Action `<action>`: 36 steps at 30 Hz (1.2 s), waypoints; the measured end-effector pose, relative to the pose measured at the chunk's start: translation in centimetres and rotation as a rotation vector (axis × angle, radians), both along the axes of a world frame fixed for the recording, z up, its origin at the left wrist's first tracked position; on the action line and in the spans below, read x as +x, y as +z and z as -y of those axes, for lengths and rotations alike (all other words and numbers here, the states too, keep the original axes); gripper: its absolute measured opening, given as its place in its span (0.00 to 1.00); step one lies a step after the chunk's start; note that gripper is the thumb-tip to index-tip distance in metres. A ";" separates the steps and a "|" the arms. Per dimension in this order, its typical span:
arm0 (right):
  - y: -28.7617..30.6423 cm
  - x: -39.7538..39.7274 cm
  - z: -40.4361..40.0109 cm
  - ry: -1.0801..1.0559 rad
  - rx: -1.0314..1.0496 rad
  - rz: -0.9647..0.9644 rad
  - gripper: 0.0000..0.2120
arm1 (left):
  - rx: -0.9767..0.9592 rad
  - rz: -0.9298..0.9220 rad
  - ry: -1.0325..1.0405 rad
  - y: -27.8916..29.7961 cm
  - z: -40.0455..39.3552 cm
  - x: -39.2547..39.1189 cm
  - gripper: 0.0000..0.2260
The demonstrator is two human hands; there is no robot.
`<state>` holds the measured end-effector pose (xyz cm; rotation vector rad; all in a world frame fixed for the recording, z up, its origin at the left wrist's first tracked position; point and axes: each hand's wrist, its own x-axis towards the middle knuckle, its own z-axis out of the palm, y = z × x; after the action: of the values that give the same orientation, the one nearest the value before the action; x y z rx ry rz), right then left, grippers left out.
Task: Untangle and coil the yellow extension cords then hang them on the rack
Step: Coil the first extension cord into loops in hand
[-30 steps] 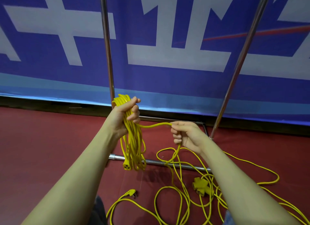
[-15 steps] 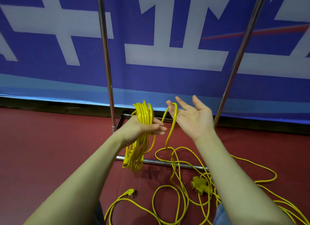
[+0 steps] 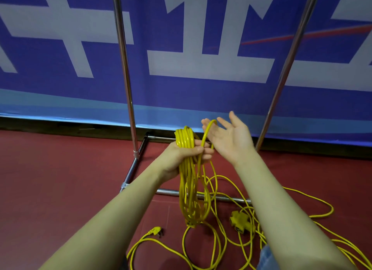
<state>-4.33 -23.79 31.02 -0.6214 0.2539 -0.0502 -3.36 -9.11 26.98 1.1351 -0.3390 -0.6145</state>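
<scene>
1. Left hand (image 3: pixel 182 156): gripped one coil (image 3: pixel 190 181) of yellow cord near its top, fingers curled round the bundle; loops hung down below the fist, with one yellow connector (image 3: pixel 190 223) at the bottom of the hanging loops.
2. Right hand (image 3: pixel 229 138): held palm up, fingers spread and straight, with one strand (image 3: pixel 207 133) of cord draped over the fingers, not pinched.
3. On the red floor (image 3: pixel 60 179): loose yellow cords (image 3: pixel 203 247) lay in many tangled loops, number of separate cords impossible to tell.
4. Also on the floor: one yellow plug (image 3: pixel 156 230) with prongs, left of the loops, and one yellow multi-outlet block (image 3: pixel 240 222), right of the coil.
5. Rack (image 3: pixel 130 165): two upright metal poles seen, joined to a low base frame on the floor, standing behind the hands.
6. Behind the rack: one blue banner (image 3: pixel 201 96) with white shapes.
</scene>
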 end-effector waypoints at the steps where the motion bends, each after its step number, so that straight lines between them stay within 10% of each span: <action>1: -0.5 0.0 0.1 0.007 -0.112 -0.039 0.15 | -0.042 -0.035 0.023 0.2 0.1 0.0 0.08; 6: -2.6 -0.5 0.6 -0.028 -0.543 -0.094 0.07 | -0.256 -0.178 0.162 1.3 0.3 0.6 0.08; 16: -4.5 -2.8 -0.6 0.694 -1.045 0.127 0.06 | -0.423 -0.209 0.333 2.0 -1.9 1.8 0.09; 27: -2.1 -1.5 -1.0 0.306 -0.434 0.112 0.13 | -0.217 -0.012 0.312 1.2 -3.0 1.6 0.07; 33: -1.8 -1.4 -1.4 0.265 -0.940 0.041 0.15 | -0.085 0.018 0.158 1.0 -3.7 1.6 0.07; 36: -1.2 -0.9 -1.9 0.236 -0.577 0.059 0.15 | 0.050 0.025 0.037 0.3 -3.7 1.0 0.07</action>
<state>-5.26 -21.89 29.81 -1.2182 0.1042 0.0899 -2.34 -5.45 27.31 1.1952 -0.3247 -0.5797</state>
